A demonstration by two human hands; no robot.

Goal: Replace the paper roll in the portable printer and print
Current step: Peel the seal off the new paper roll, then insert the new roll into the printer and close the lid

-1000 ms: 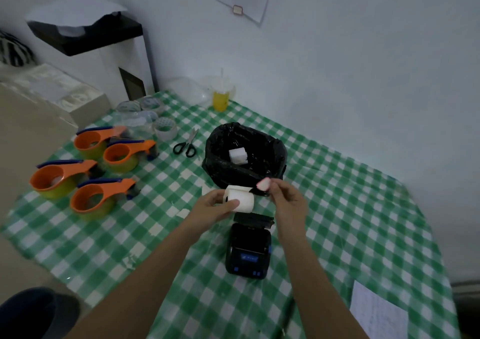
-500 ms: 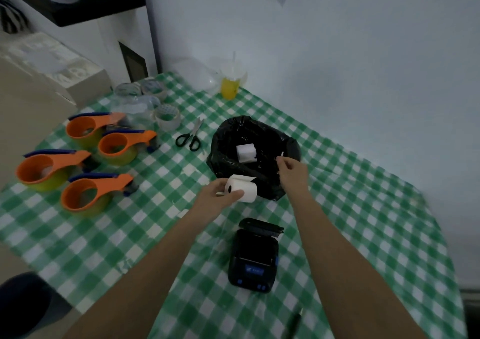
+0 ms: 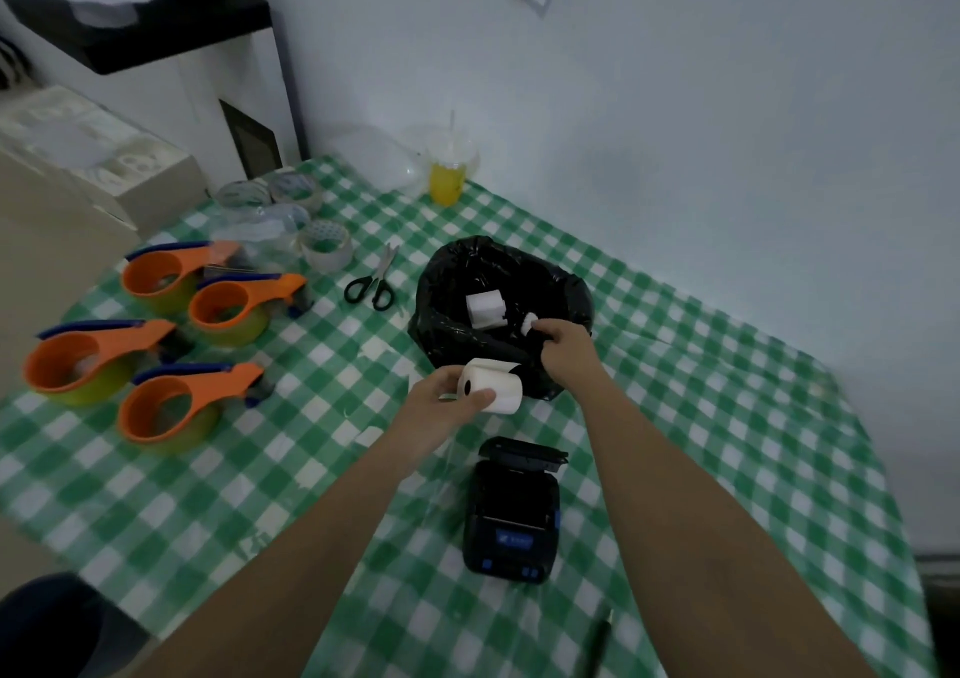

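Observation:
A white paper roll [image 3: 493, 385] is gripped end-on in my left hand [image 3: 441, 407], above the table in front of the black bin bag [image 3: 457, 324]. My right hand [image 3: 563, 350] reaches over the bag's near rim and pinches a small white scrap [image 3: 529, 322] at its fingertips. Another white paper roll [image 3: 485, 308] lies inside the bag. The black portable printer [image 3: 511, 516] sits on the checked cloth below both hands, its lid [image 3: 522, 455] flipped open at the far end.
Several orange tape dispensers [image 3: 156, 355] stand at the left, with tape rolls [image 3: 326, 245] behind them. Black-handled scissors [image 3: 373, 282] lie left of the bag. A yellow drink cup [image 3: 447, 178] stands by the wall. A dark pen [image 3: 597, 641] lies at the near edge.
My right hand has moved from beside the roll up to the bag's rim, carrying the small scrap. The left hand kept hold of the roll. The camera tilted down.

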